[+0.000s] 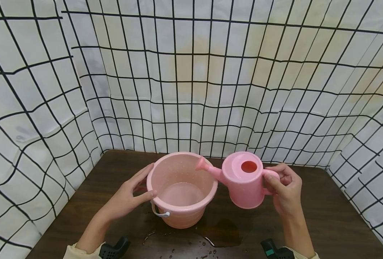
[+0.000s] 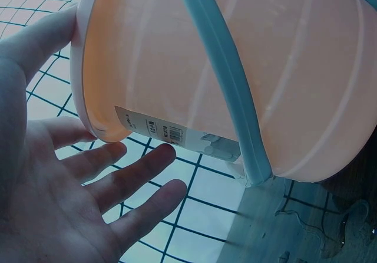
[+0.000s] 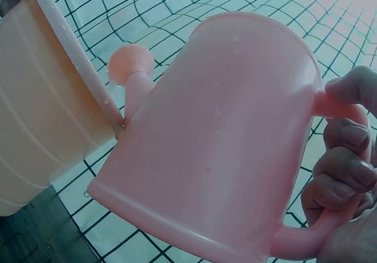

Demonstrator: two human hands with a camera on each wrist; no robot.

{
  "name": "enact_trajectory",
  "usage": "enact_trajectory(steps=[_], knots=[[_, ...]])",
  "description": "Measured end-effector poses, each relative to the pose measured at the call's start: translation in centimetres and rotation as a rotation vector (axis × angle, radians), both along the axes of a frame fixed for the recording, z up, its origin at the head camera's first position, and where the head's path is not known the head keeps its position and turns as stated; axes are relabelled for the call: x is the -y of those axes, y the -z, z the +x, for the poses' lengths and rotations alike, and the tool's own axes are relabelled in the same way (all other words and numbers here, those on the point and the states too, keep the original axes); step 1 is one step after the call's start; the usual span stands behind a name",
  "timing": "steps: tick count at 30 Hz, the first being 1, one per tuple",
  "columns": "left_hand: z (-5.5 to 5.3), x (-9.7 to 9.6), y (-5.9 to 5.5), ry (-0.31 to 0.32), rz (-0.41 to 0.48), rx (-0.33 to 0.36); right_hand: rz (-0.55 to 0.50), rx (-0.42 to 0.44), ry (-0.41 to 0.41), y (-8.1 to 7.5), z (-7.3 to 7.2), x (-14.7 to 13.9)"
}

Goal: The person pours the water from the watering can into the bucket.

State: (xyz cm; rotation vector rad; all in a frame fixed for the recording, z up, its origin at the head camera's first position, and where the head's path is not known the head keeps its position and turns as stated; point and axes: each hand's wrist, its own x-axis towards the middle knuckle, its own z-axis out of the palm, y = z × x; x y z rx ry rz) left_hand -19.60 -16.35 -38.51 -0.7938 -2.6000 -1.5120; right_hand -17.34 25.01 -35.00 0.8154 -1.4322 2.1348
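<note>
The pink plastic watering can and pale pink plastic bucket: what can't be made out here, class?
Head view: any water level inside the pink watering can, hidden by its top and walls.
Left wrist view: the fine print on the rectangular white-and-grey label, too small.
Right wrist view: the left part of the pale pink bucket, cut off by the edge.

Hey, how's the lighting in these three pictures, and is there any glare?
Head view: bright, with a glint at the edge of the puddle; left wrist: bluish cast, the left hand dim; right wrist: bluish too, pale sheen on the watering can.
</note>
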Motion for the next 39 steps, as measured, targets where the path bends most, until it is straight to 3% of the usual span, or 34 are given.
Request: enact_trajectory(steps=[8,16,30,39], knots=[[-0.07,0.05,0.06,0.001,-0.005,-0.001,-0.004,-0.014,-0.010,0.08,0.00,-0.08],[-0.06,-0.01,-0.06,-0.005,0.009,0.023,0.012,0.010,0.045,-0.17,0.08,0.14],[-0.02,-0.01,-0.10,-0.005,0.005,0.024,0.002,-0.034,0.000,0.01,0.02,0.10],[0.02,-0.01,0.01,-0.002,0.011,0.033,-0.011,0.022,0.040,-0.20,0.30,0.28]])
